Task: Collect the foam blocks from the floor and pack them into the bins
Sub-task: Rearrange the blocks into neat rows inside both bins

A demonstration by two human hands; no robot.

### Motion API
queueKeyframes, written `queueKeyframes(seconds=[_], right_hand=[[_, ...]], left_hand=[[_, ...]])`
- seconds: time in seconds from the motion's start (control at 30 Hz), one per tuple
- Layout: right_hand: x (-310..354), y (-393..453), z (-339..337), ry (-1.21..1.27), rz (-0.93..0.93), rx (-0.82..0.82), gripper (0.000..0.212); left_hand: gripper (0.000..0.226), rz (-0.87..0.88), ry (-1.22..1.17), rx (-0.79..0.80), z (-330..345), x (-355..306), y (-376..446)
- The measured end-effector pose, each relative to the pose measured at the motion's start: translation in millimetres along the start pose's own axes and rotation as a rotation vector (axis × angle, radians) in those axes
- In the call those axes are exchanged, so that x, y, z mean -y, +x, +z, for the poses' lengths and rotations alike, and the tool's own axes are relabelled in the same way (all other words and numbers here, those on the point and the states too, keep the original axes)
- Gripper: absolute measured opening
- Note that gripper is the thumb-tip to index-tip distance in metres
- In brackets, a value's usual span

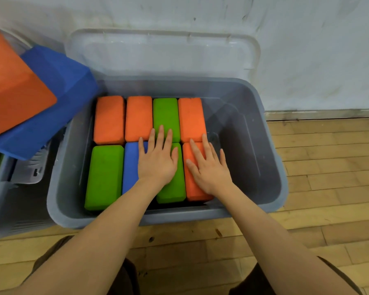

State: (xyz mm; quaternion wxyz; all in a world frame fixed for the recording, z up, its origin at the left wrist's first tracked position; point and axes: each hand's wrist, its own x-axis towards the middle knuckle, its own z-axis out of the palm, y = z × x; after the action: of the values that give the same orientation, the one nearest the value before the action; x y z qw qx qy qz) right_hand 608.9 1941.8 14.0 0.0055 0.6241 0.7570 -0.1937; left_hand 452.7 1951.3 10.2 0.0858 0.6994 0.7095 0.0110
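A grey plastic bin [271,158] on the wooden floor holds several foam blocks in two rows. The far row has an orange block [109,119], another orange one [138,118], a green one [166,113] and an orange one [191,118]. The near row has a green block [103,177], a blue block [130,167], a green block [175,186] and an orange block [193,188]. My left hand [158,160] lies flat with straight fingers across the blue and green near blocks. My right hand [209,167] presses flat on the near orange block.
The bin's clear lid [162,54] leans against the white wall behind it. The bin's right part [239,145] holds no blocks. To the left, a large orange block [13,88] and a blue block [58,99] pile over a second bin [0,188].
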Motion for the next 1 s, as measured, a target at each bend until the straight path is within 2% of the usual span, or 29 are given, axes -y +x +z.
queueKeyframes(seconds=[0.17,0.23,0.33,0.43,0.53,0.67,0.77,0.9,1.0], right_hand=[[2,-1,-4,-0.019,0.019,0.028,0.058],[5,-2,-9,-0.055,0.038,0.02,0.058],[21,-7,-22,-0.072,-0.003,-0.109,0.057],[56,-11,-40,0.081,-0.084,-0.249,0.053],[97,-7,-60,0.175,-0.215,-0.36,0.049],[164,5,-83,0.205,-0.381,-0.422,0.053],[214,16,-92,0.175,-0.476,-0.456,0.051],[258,30,-83,0.114,-0.505,-0.406,0.058],[276,42,-74,0.109,-0.483,-0.378,0.064]], left_hand=[[0.058,0.044,-0.091,0.169,-16,8,5],[0.057,0.095,-0.068,0.182,-29,18,4],[0.051,0.063,-0.098,-0.015,-53,34,-9],[0.05,0.11,-0.161,-0.276,-85,54,-30],[0.049,0.129,-0.115,-0.515,-123,83,-46],[0.046,0.075,-0.018,-0.714,-165,129,-64],[0.049,-0.055,0.023,-0.716,-181,167,-73],[0.061,-0.271,0.01,-0.604,-179,219,-79],[0.069,-0.318,-0.016,-0.499,-174,243,-75]])
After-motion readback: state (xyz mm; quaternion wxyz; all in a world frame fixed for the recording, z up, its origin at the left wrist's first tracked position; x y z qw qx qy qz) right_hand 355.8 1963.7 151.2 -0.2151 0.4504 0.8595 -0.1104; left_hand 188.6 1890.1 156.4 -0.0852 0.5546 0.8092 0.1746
